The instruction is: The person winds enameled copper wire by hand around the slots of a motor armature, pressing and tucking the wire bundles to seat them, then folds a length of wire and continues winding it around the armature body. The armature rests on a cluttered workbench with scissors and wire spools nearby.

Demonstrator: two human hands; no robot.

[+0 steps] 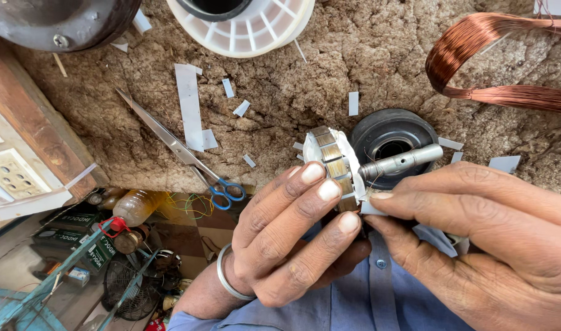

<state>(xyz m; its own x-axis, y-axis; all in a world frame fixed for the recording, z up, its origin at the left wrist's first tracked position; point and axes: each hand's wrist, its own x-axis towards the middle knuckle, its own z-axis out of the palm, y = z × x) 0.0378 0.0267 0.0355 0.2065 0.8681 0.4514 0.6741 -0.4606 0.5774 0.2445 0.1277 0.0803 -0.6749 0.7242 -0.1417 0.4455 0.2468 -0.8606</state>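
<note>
- Head view, work in hand: the left hand (292, 236) is curled around a small motor armature (334, 165), fingertips pressed on its slotted metal core; a metal bangle (226, 277) sits on that wrist; the armature is held just off the near edge of the table (366, 55), above the person's blue shirt (366, 300).
- Right hand (476, 239): thumb and forefinger pinched together on a small white paper strip (371, 208) at the lower side of the core; remaining fingers folded beneath.
- Armature shaft (403, 162): grey steel, pointing right and slightly up, passing in front of a black round housing (394, 144) that lies on the table just behind it.
- Table surface: rough, brown, matted; scattered with white paper offcuts, the longest strip (188, 104) lying left of centre.
- Scissors (182, 150): blue-handled, blades closed, lying diagonally left of the armature with handles toward the near edge.
- Far edge: a white plastic spool (243, 27) at centre; a dark round metal casing (59, 21) at the far left corner.
- Far right corner: a coil of copper wire (495, 61), loops bundled, well apart from the hands.
- Left edge: a wooden board with a switch panel (16, 171).
- Below the table, left: a plastic bottle (139, 207), boxes and a small fan guard on the floor; detail unclear.
</note>
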